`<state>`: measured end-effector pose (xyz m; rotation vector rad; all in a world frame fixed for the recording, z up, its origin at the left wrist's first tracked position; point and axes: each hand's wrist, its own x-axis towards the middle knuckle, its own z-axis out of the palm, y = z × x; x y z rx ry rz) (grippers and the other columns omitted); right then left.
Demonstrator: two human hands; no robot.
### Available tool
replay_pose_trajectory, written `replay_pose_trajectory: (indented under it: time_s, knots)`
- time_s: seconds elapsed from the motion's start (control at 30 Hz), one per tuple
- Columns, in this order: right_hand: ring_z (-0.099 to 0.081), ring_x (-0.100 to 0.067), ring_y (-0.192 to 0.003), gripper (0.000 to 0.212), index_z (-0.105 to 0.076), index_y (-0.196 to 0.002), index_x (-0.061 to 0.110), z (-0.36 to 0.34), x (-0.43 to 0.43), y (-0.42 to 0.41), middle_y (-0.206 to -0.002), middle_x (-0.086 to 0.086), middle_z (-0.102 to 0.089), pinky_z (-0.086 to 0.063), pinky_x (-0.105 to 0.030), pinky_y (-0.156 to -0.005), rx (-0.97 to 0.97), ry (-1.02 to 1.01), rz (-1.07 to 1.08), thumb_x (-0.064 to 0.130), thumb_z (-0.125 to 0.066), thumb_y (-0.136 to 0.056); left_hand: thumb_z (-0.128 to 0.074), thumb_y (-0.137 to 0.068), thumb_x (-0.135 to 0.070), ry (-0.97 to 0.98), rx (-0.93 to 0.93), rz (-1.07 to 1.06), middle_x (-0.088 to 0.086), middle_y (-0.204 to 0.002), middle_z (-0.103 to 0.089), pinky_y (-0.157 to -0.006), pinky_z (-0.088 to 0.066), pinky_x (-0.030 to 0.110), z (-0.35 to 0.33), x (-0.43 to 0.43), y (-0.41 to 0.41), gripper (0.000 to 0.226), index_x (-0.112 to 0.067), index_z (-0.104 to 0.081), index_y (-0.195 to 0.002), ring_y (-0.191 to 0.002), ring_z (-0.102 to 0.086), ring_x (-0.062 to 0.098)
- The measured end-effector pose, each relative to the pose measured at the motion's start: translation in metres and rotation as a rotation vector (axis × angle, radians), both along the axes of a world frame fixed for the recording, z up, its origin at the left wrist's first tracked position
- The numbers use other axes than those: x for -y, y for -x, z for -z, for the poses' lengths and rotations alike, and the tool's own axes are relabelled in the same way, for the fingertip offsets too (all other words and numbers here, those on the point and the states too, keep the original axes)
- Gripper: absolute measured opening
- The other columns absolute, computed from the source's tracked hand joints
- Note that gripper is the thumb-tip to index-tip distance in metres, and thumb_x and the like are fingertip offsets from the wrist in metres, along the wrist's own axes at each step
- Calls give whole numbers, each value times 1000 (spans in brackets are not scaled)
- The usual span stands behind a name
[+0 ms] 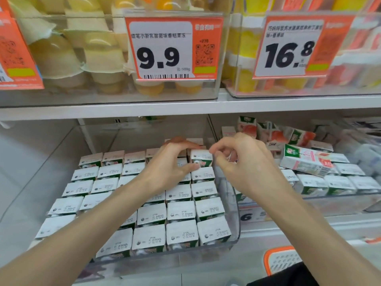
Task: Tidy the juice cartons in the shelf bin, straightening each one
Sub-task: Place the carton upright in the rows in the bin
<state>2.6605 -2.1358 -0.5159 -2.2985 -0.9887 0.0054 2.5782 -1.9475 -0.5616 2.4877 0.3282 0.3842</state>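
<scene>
A clear shelf bin [234, 205] holds several rows of juice cartons [181, 211] with white tops and green sides, standing upright and close together. One juice carton [201, 157] in the back right row stands slightly higher than its neighbours. My left hand [171, 162] grips it, with the thumb on its front face and the fingers curled over its far side. My right hand [241, 159] comes in from the right with curled fingers. Its fingertips pinch that carton's upper right corner.
To the right, a second clear bin [340, 196] holds pink-and-green cartons, with one loose carton [305, 159] lying on its side on top and others tumbled behind. A shelf edge [185, 108] with price tags and jelly cups hangs just above. An orange-rimmed basket [282, 260] sits at the lower right.
</scene>
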Motion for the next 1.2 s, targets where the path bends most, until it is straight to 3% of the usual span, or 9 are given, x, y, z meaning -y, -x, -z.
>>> replay_pose_trajectory:
  time_s: [0.13,0.27,0.47,0.53,0.63,0.77,0.9,1.1,1.2]
  knots:
    - [-61,-13,-91,19,-76,-111,35,1,-2,0,-101,7,-59,-44,-28,-74,5,28,-5,27,-61,-102,-71,-98,-44,44,-15,44,-30,-132,-63,-98,-40,12,3,-8,1,40,-38,-67,-138,-118,-53,-14]
    - [-59,-13,-90,20,-76,-112,36,2,-2,0,-101,6,-58,-41,-24,-66,11,25,-1,25,-63,-101,-70,-101,-38,-12,-1,-47,-13,-131,-63,-104,-49,32,5,-22,-6,35,-38,-66,-136,-117,-60,8]
    - [-59,-13,-91,21,-76,-113,35,3,-2,-1,-101,6,-59,-35,-11,-63,16,23,2,24,-64,-100,-72,-100,-36,-61,-202,-36,-11,-110,-57,-87,-43,23,-13,-30,-34,32,-28,-71,-130,-107,-58,13]
    - [-58,-12,-91,21,-77,-113,35,4,-2,-1,-101,7,-59,-37,-13,-63,16,19,1,24,-64,-100,-73,-99,-34,-78,-235,-18,-13,-105,-57,-85,-41,21,-18,-32,-41,32,-26,-72,-130,-101,-57,10]
    - [-59,-12,-91,21,-77,-113,35,5,-2,-1,-101,7,-59,-42,-24,-68,13,17,-3,24,-64,-100,-74,-99,-31,-108,-295,20,-10,-116,-65,-86,-43,21,-24,-37,-44,32,-28,-72,-131,-103,-59,10]
    - [-59,-12,-91,21,-77,-112,35,5,-2,-1,-101,7,-59,-39,-18,-64,16,17,-4,24,-64,-100,-75,-98,-29,-156,-355,53,-7,-123,-67,-93,-50,26,-32,-39,-45,35,-29,-72,-133,-111,-62,14]
    - [-59,-12,-94,20,-76,-113,35,5,-2,0,-103,7,-60,-41,-24,-68,16,27,-5,25,-64,-100,-80,-94,-31,-170,-352,47,-4,-122,-70,-97,-53,31,-33,-38,-48,37,-26,-73,-130,-112,-63,16]
    - [-58,-12,-95,22,-76,-116,34,4,-2,0,-103,7,-59,-41,-25,-73,20,21,9,25,-64,-100,-77,-97,-32,-69,-295,74,-10,-110,-64,-78,-45,14,-23,-42,-44,30,-24,-72,-126,-100,-58,9]
    - [-58,-14,-105,25,-73,-122,33,4,-4,0,-107,4,-59,-43,-27,-79,28,29,16,25,-64,-100,-76,-97,-33,-27,-244,68,-11,-120,-60,-83,-39,10,-20,-45,-39,30,-32,-68,-126,-105,-55,2]
